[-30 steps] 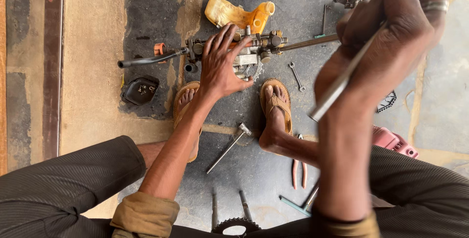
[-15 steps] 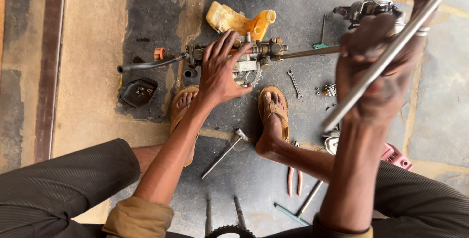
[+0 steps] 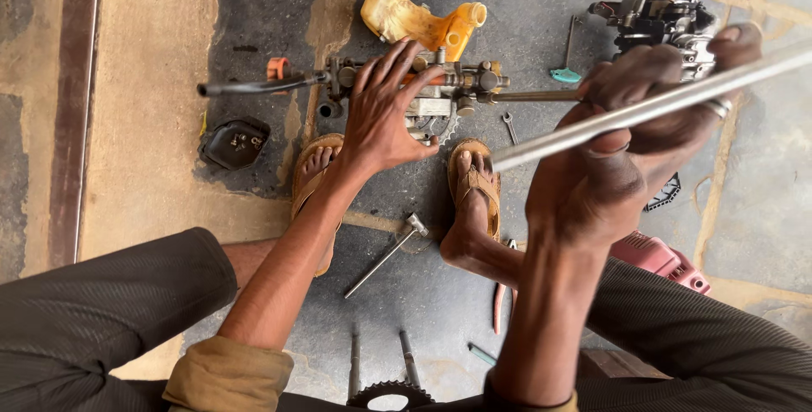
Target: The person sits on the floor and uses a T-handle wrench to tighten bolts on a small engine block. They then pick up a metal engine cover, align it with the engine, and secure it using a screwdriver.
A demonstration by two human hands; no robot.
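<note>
- Your left hand (image 3: 385, 112) lies fingers spread, palm down, pressing on the grey metal handlebar-like assembly with clamps and fittings (image 3: 440, 90) that rests on the stained concrete floor (image 3: 254, 31) just beyond your sandalled feet.
- That assembly's long axis runs left to right across your view, a dark grip (image 3: 245, 86) at its left end and a thin rod (image 3: 533, 96) leaving its right.
- Your right hand (image 3: 643, 124) is raised nearer the camera, fingers curled tight around a long bare steel rod (image 3: 541, 148), which slants up to the right; its low end points toward the assembly.
- The left hand is the nearer one to the assembly; the right is well apart from it.
- Around: a yellow plastic moulded piece (image 3: 419, 19) just behind the assembly, a small engine block (image 3: 655, 19) to the right, a T-handled metal tool (image 3: 385, 253) between your feet.
</note>
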